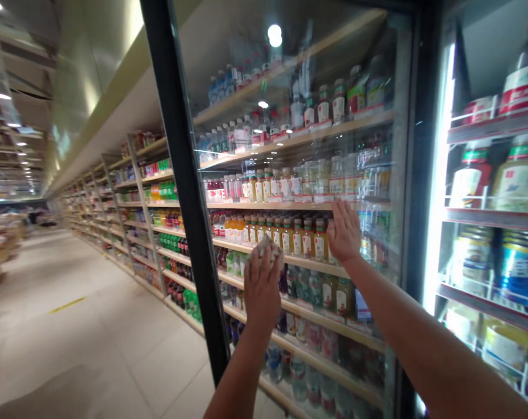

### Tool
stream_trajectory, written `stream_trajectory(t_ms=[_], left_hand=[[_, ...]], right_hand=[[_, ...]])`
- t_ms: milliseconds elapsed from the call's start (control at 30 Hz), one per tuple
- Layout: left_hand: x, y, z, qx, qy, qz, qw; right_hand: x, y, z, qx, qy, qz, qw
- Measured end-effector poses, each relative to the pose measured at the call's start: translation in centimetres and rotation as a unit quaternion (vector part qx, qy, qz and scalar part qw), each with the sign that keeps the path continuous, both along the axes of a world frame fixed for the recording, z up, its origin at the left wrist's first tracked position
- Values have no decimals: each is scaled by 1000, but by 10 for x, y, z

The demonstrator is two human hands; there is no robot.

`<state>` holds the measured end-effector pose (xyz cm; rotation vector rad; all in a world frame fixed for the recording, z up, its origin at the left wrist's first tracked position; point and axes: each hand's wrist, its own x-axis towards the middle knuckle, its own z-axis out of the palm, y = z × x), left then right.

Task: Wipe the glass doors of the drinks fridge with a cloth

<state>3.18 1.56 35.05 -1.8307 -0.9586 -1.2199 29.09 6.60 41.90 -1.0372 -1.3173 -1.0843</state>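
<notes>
A tall glass fridge door (298, 87) with a black frame stands swung out in front of me. My left hand (261, 288) presses a crumpled pale cloth (268, 250) against the glass at mid height, fingers closed over it. My right hand (344, 230) lies flat on the glass just to the right and a little higher, fingers stretched out and holding nothing. Through the glass show wooden shelves of bottled drinks (285, 235), water above and juice at hand level.
The opened fridge interior (495, 221) with bottles and cans on wire racks is at the right. A long aisle of stocked shelves (145, 215) runs back on the left, beside a pale tiled floor (71, 326) with a yellow mark.
</notes>
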Motion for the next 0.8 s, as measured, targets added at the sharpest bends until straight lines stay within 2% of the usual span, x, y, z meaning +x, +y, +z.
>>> stream_trajectory(t_ms=[67,100,167,267,333,400,533,567,600,633,700,767,800], left_hand=[[-5,-2,19,-8,-45,24,999],[-4,-3,22,-16,-58,32,998],[4,-4,11,-27,-48,25,998],[19,-2,-22,2,61,-41,997],[21,1,-28,10,125,-65,990],[13,3,-9,1,123,-52,991],[-7,4,55,7,-9,1,1000],[-7,3,62,9,-37,10,999],[-4,3,62,9,-52,15,998],[1,3,55,10,-51,13,999],[14,4,27,11,5,-14,1000],[25,5,-5,49,138,-94,985],[27,6,-16,59,157,-113,979]], right_hand=[[0,0,0,5,-3,-2,1000],[-1,0,0,9,-5,-3,1000],[0,1,0,16,-8,-4,1000],[1,1,0,23,-14,-6,1000],[2,1,-1,22,-18,-8,1000],[3,1,-1,18,-19,-7,1000],[3,2,-3,9,-14,-9,1000],[3,2,-3,8,-13,-10,1000],[3,2,-3,7,-12,-11,1000],[3,2,-3,8,-11,-11,1000],[3,2,-3,11,-12,-13,1000],[2,2,-3,16,-14,-18,1000],[2,1,-3,18,-13,-20,1000]])
